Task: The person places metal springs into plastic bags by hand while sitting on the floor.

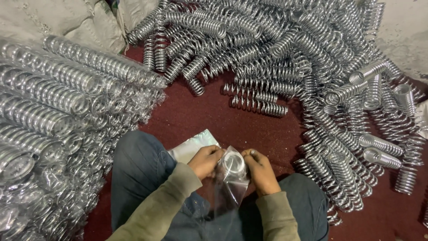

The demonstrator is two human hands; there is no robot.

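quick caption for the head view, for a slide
Both hands, left hand and right hand, hold a spring in a clear bag amid loose springs.

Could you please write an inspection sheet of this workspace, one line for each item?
Surface: dark red floor covering, bare in the middle.
Job's things: a metal spring inside a clear plastic bag; flat clear bags beside the knee.
Clutter: loose springs heaped ahead and to the right; bagged springs stacked on the left.
Grips: left hand and right hand both hold the bag at the spring's end.
Cables: nothing seen.
Surroundings: pale sacks behind the stack.
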